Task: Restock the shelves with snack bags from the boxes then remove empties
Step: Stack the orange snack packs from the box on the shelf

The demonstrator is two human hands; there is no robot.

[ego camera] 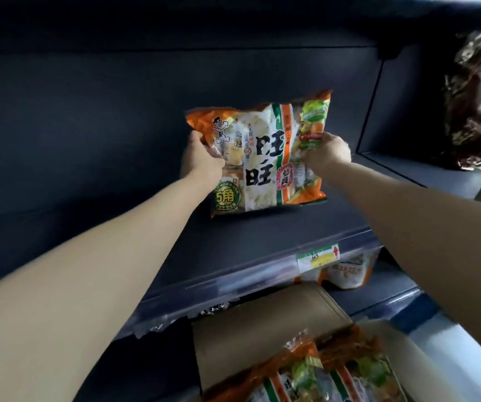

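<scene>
Head view: the dark grey shelf (pixel 233 236) fills most of what you see, with its back panel (pixel 88 111) rising behind it and a clear plastic strip running along its front edge. Your two bare forearms reach up and forward from the bottom corners to meet over that shelf.

Below the shelf edge, an open cardboard box (pixel 262 323) sits with one flap raised. Inside it lie more snack bags (pixel 306 378) in the same orange, white and green print, though they are blurred.

The snack bag (pixel 262 152) you are stocking stands upright between your hands, its printed front facing you and its top leaning slightly to the right. It is over the middle of the shelf, close to the back panel. Its bottom edge is at the shelf surface, but you cannot tell whether it rests there or hangs just above.

At the far right, on the neighbouring section, a blurred stack of brownish packs (pixel 477 105) shows. On the level underneath, pale bags (pixel 346 271) sit just behind the strip.

Your left hand (pixel 201 161) grips the bag's left edge with its fingers curled round it. Your right hand (pixel 329 153) pinches the right edge at about the same height.

A small green and yellow price label (pixel 317 256) with a red arrow is fixed to the strip.
</scene>
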